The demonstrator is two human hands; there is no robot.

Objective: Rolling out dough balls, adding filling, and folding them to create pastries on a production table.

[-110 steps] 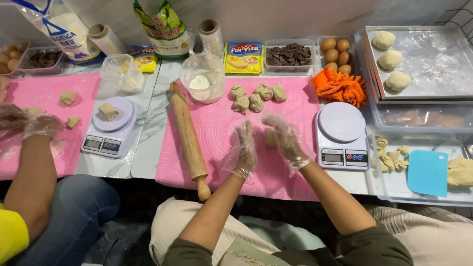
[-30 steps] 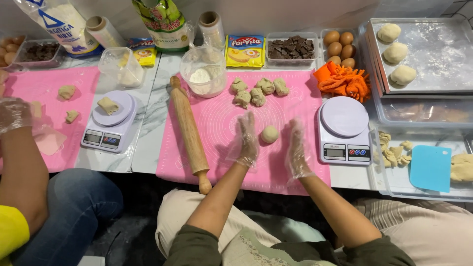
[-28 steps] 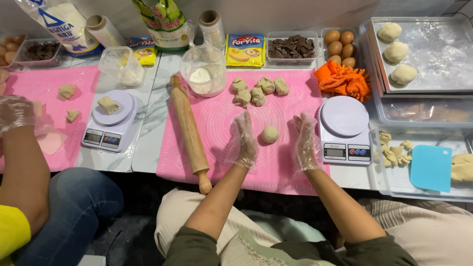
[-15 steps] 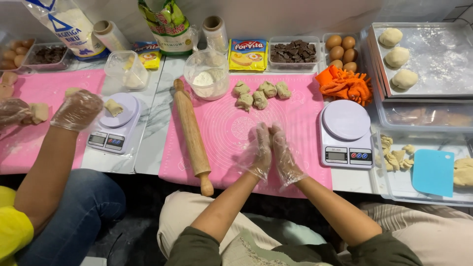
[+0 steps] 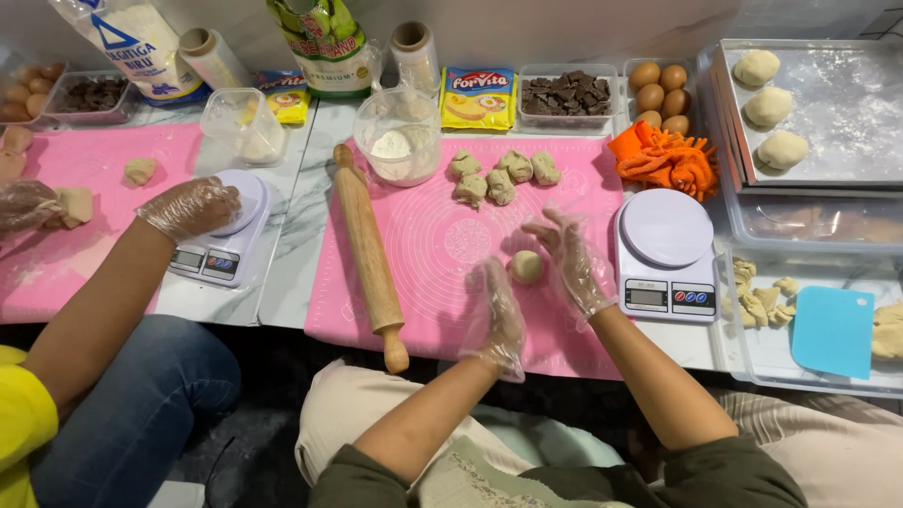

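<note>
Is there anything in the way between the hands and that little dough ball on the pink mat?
No. The dough ball lies on the pink mat between the left hand and right hand, with only bare mat around it. The rolling pin lies off to the left, and the dough pieces are farther back.

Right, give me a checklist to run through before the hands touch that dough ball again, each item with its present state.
1. Dough ball lies free on the pink mat, between the hands: ok.
2. Left hand gloved and open, holding nothing: ok.
3. Right hand gloved, open, close beside the ball; whether it touches cannot tell.
4. Rolling pin lies apart to the left of the hands, out of their way: ok.
5. Scale at the right has a bare platter: ok.
6. The co-worker's gloved hand rests at the other scale, well away from this mat: ok.
</note>
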